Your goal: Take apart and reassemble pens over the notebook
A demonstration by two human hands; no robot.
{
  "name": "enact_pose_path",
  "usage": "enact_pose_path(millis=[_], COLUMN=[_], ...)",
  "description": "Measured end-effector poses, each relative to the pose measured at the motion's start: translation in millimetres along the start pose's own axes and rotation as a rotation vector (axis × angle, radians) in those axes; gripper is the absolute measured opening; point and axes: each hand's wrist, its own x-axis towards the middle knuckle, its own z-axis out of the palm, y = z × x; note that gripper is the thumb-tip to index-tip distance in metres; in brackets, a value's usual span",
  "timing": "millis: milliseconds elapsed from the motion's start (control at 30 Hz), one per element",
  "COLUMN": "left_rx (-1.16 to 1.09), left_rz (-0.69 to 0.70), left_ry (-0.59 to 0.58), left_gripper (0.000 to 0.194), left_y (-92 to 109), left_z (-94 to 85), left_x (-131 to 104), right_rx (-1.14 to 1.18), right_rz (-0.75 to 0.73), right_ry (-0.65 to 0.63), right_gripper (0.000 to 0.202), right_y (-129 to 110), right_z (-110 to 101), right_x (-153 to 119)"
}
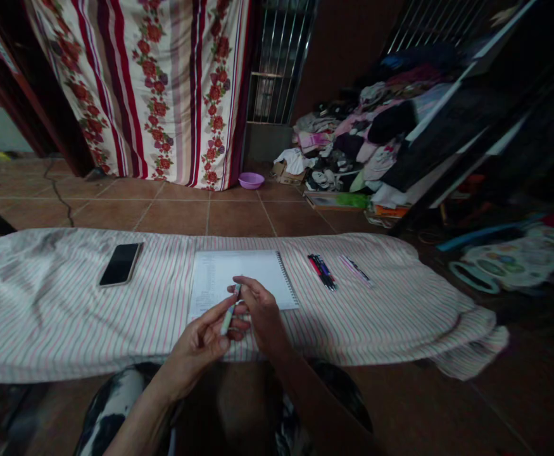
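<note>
Floor (172, 212) is laid in reddish-brown tiles, pale grout. 10–11 o'clock: striped, rose-printed curtain (176, 95) is hung nearly to floor, flanked at 10 by dark post (51, 82). 12: barred opening (277, 79) is set beside dark wall (340, 50). 1: clothes (343, 139) are heaped, more bars (435, 25) seen above. From 8 to 4: striped cloth (395, 304) is spread; furniture underneath is hidden. Room is dimly lit, darkest around 2–3.
</note>
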Motion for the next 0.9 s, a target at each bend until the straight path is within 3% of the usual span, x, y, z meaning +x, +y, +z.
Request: enact_pose_path(millis=[167,333,600,900], left_rx=[-0.066,-0.049,-0.034,-0.026], left_rz=[-0.002,-0.026,-0.011,-0.009], left_ry=[-0.1,-0.117,-0.068,-0.096], left_gripper=[0.053,0.052,0.047,0.045], left_y=[-6,-19,-25,-29], left_z=[-11.7,-22.4,-21.3,-22.3], left_x=[42,66,76,69], right_rx=[0.026,0.051,0.045,-0.011], right_rz=[-0.031,-0.078,-0.119,-0.225], right_ry=[-0.053,-0.033,-0.019,-0.027], right_gripper=[0.029,0.029,0.03,0.03], right_y=[10,25,37,42], right_z=[-13,-27,-34,-29], right_x=[44,66,71,64])
